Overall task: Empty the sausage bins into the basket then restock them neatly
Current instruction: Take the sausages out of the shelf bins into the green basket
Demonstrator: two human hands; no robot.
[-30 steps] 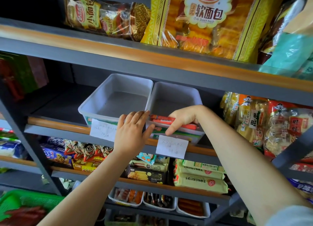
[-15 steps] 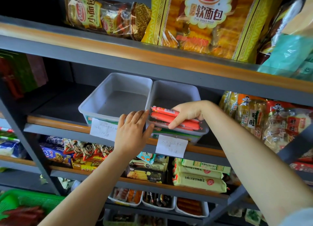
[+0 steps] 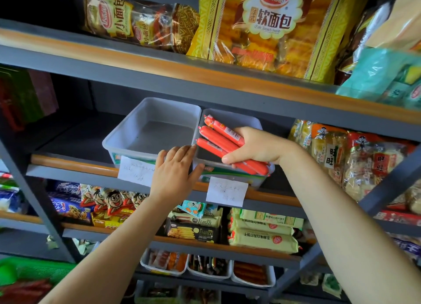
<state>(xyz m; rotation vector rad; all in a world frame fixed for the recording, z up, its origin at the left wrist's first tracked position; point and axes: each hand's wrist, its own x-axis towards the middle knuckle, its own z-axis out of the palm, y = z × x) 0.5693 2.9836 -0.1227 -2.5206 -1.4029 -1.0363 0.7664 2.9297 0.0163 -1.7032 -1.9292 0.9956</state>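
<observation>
- Head view: shelf board (image 3: 205,73) runs close above two side-by-side bins.
- Left bin (image 3: 127,141), pale plastic, shows a bare floor.
- Right bin (image 3: 241,117) sits under the right hand (image 3: 257,148), whose fingers clamp red sausages (image 3: 218,141) just above it.
- Left hand (image 3: 175,171), fingers straight, rests on the bins' front rims.

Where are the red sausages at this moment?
In the head view, the red sausages are in the right hand, held over the right bin on the middle shelf, beside the empty left bin.

Glossy red-wrapped sausages (image 3: 218,141), translucent matt plastic bins (image 3: 127,141), paper labels (image 3: 226,190)
</observation>
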